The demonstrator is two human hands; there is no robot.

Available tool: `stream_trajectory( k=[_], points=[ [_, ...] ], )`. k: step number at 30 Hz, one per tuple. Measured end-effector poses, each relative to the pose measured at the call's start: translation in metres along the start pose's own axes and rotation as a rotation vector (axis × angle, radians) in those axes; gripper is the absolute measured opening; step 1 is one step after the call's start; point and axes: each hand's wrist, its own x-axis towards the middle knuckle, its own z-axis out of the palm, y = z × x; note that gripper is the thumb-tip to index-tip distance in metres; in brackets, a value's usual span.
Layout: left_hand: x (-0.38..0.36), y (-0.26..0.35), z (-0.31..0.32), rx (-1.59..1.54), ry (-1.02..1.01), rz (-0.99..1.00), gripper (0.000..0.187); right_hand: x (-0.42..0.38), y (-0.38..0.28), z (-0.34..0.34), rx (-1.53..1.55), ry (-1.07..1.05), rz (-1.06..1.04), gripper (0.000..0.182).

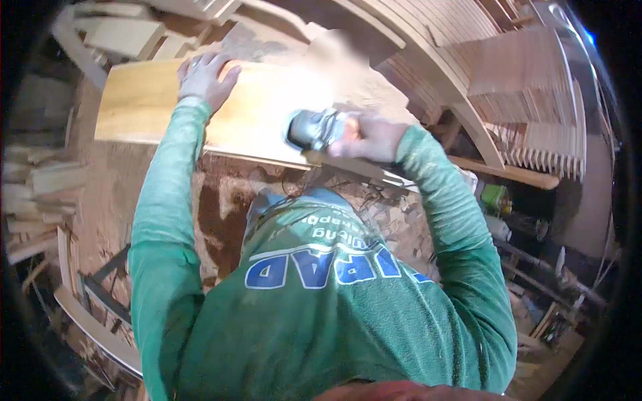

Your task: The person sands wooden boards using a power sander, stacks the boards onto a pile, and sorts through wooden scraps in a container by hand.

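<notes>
A pale wooden board (137, 100) lies flat in front of me, its right part washed out by bright light. My left hand (204, 81) rests on its far side with the fingers spread, pressing on the surface. My right hand (376, 138) is wrapped round a handheld power sander (311, 129), a blue-grey tool with some orange near the grip. The sander sits on the board near its right front edge and is slightly blurred. Its underside is hidden.
Stacked curved wooden pieces (525, 80) stand at the upper right behind a long curved rail (441, 73). Timber offcuts (50, 190) are piled on the left, and more boards (124, 37) lie at the back left. Wood scraps and dust cover the floor (227, 207).
</notes>
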Motion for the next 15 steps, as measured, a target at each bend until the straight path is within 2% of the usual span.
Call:
stream_trajectory(
  k=[1,4,5,7,9,11,12,14,15],
  points=[
    [0.001,0.001,-0.001,-0.006,-0.006,0.002,0.044,-0.001,0.009,0.009,-0.017,0.024,-0.052,0.077],
    [0.0,0.004,0.0,-0.008,-0.014,0.0,0.042,0.002,0.019,-0.005,0.023,0.067,0.165,0.072],
    [-0.002,0.006,0.001,-0.002,-0.011,-0.006,0.041,-0.006,0.017,-0.021,-0.005,0.058,0.304,0.072],
    [-0.011,0.019,-0.002,0.01,-0.039,-0.011,0.04,-0.004,0.082,-0.018,0.262,0.257,0.162,0.063],
    [-0.031,0.044,-0.009,-0.008,-0.034,0.031,0.042,-0.023,0.122,-0.019,0.33,0.4,0.214,0.058],
    [-0.054,0.07,-0.018,-0.067,-0.056,0.078,0.047,-0.056,0.149,-0.004,0.323,0.498,0.219,0.07],
    [-0.064,0.085,-0.024,-0.098,-0.102,0.078,0.051,-0.076,0.146,0.002,0.495,0.558,0.222,0.059],
    [-0.096,0.111,-0.028,-0.034,-0.241,0.332,0.059,-0.106,0.134,0.015,0.573,0.611,0.364,0.054],
    [-0.116,0.12,-0.027,0.056,-0.348,0.544,0.07,-0.124,0.132,0.011,0.584,0.66,0.434,0.052]
  ],
)
